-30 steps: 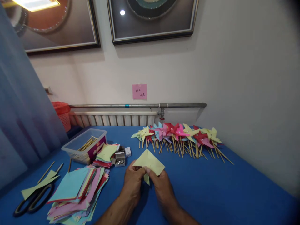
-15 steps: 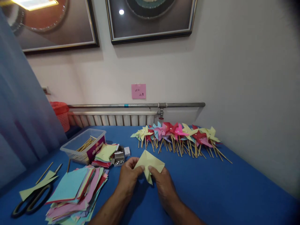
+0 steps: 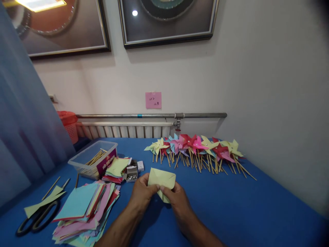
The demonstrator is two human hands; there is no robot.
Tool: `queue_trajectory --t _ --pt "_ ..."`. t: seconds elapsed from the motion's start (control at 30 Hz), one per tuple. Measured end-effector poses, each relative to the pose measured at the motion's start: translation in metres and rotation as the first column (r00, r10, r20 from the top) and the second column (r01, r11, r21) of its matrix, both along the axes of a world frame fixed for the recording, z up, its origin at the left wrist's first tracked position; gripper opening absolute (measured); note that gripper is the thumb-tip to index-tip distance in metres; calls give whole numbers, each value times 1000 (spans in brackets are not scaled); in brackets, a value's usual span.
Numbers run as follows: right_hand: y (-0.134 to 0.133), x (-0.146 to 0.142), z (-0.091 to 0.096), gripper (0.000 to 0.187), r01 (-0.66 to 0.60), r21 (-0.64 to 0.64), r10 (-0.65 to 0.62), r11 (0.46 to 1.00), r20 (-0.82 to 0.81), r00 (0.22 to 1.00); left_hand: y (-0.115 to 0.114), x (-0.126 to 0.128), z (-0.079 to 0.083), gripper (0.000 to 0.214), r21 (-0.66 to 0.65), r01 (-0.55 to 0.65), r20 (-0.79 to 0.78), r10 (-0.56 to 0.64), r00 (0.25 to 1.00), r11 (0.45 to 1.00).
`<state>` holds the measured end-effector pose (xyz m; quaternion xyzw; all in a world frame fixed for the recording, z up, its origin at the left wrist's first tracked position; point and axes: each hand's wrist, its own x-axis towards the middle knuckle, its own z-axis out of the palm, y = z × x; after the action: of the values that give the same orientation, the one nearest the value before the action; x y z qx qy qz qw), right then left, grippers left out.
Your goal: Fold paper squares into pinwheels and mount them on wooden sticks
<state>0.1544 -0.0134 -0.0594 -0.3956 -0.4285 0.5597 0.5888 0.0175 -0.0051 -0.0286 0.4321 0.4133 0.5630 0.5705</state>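
Observation:
Both hands grip one pale yellow sheet of paper with creases and cuts in it, held just above the blue table. My left hand pinches its left side, thumb on the near face. From the right, my right hand pinches the same paper, and the two thumbs nearly meet at its lower middle. A small flap points down below the thumbs. The fingers behind the paper are hidden. Just left of my left hand sits a small open box of silvery pins.
Finished paper pinwheels on sticks lie in a row at the back. On the left are a plastic tub of sticks, a stack of coloured paper, smaller yellow sheets and black-handled scissors. A wall and radiator stand behind.
The paper has turned in my fingers: its upper part, pointed before, now shows a flat top edge. Both hands stay closed on it in nearly the same place.

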Motion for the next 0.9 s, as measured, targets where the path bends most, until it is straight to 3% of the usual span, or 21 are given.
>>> queue_trajectory --t 0.3,0.67,0.9 --pt "-1 -1 -1 44 47 -13 -47 999 -33 998 -9 8 9 46 -33 -8 60 10 998 999" --pt "1 -1 2 41 44 4 -44 999 -14 999 -11 11 13 43 -33 -13 68 16 998 999" --pt "-4 1 10 54 -26 21 27 999 -41 999 -11 11 14 41 -36 -48 73 50 996 998"
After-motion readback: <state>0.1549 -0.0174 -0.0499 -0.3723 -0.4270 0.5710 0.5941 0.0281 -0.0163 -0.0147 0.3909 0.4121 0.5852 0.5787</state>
